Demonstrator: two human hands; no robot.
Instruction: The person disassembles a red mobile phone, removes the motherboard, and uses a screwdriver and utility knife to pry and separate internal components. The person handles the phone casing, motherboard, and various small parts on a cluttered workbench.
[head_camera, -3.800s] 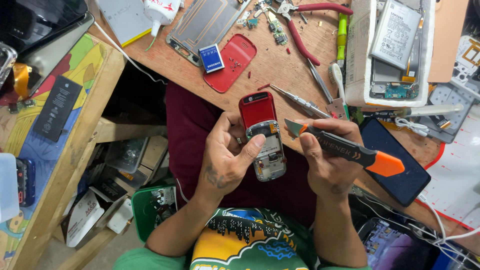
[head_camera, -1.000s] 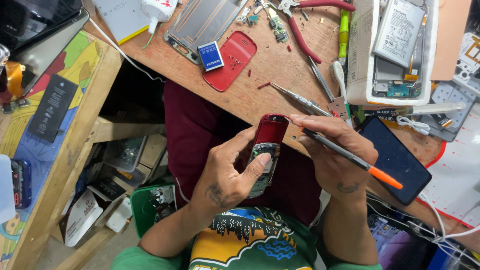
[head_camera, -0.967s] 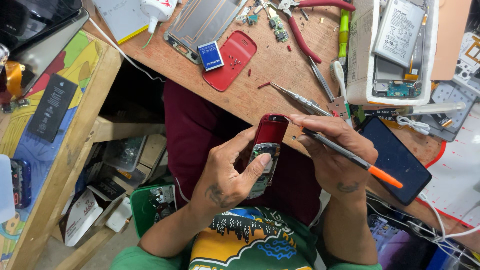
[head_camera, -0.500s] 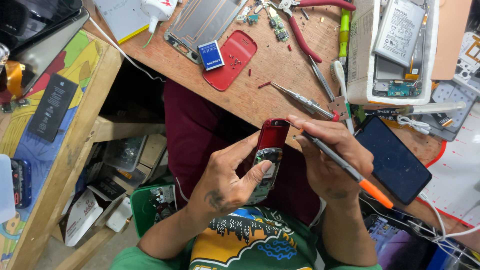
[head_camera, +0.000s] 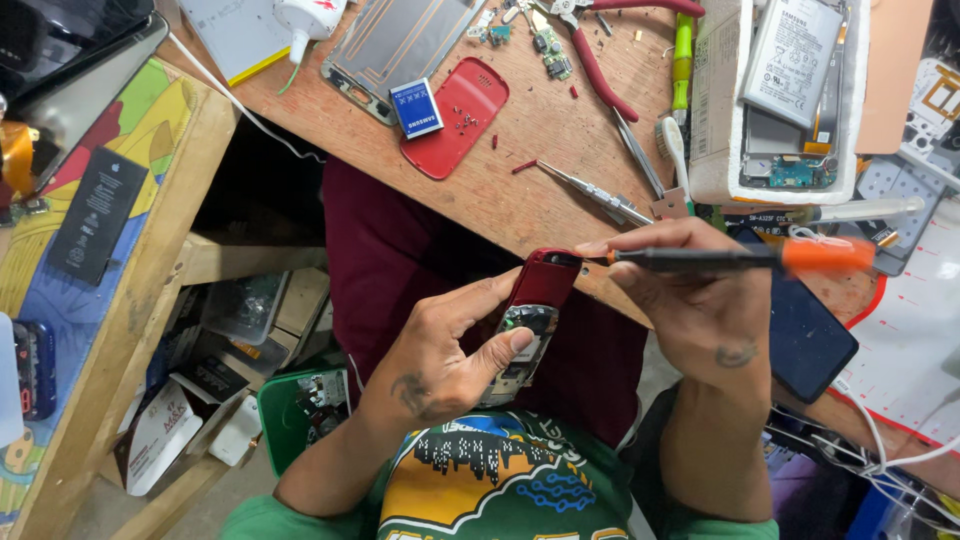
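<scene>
My left hand (head_camera: 450, 350) grips a small red mobile phone (head_camera: 528, 318) over my lap, thumb pressed on its grey lower part. My right hand (head_camera: 690, 300) holds a black screwdriver with an orange end (head_camera: 740, 257) level, its tip touching the top edge of the phone. The phone's red back cover (head_camera: 456, 116) and a small blue battery (head_camera: 416, 107) lie on the wooden bench (head_camera: 520, 200) above.
Tweezers (head_camera: 590, 192), red-handled pliers (head_camera: 600, 60), a toothbrush (head_camera: 672, 150) and small screws lie on the bench. A white foam box (head_camera: 715, 110) holds phone parts at the right. A dark phone (head_camera: 805, 335) lies by my right wrist. A side table (head_camera: 110, 270) stands left.
The screwdriver has swung from a downward slant to level, its tip now at the phone's top edge. My left hand has tilted the phone slightly; earlier a utility knife was in my right hand.
</scene>
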